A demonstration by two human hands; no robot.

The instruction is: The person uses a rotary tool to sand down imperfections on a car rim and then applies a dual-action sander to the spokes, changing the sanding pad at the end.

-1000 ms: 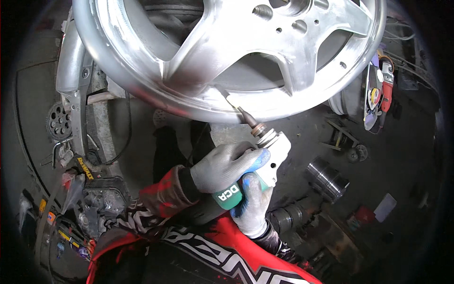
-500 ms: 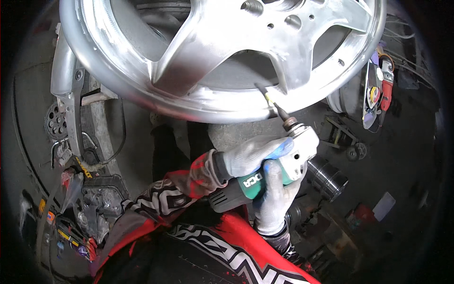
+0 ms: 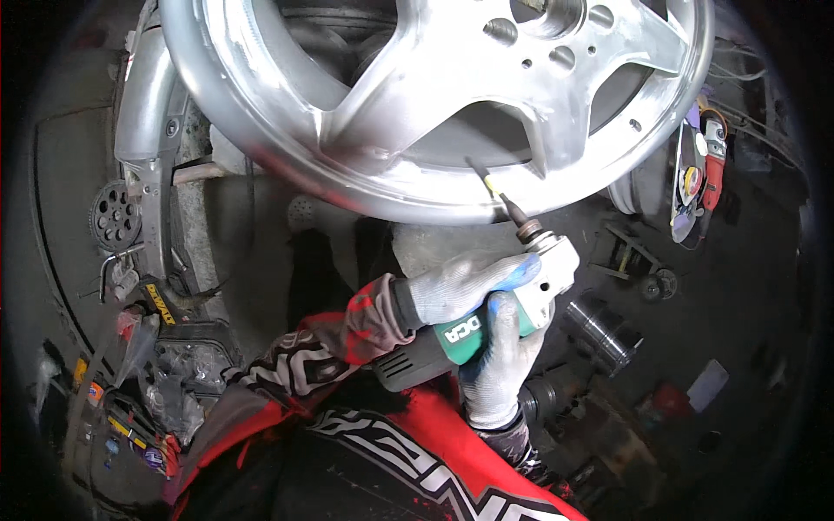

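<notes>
In the head view a bare silver alloy wheel fills the top. My left hand, in a grey glove with blue patches, is wrapped over a green and black power tool with a silver head. My right hand, gloved alike, grips the same tool from below and to the right. A tapered, dark bit extends from the tool's head up to the inner edge of the rim's lower lip, near the base of a spoke. Its tip is blurred; whether it touches the metal I cannot tell.
A metal arm, a perforated disc and bagged tools lie at left. At right are a red grinder, another rim, a metal stand and a steel cylinder on the floor.
Both hands and the tool have moved to the right, carrying the bit along the rim toward the right spoke. In the last half second they have stayed nearly in place.
</notes>
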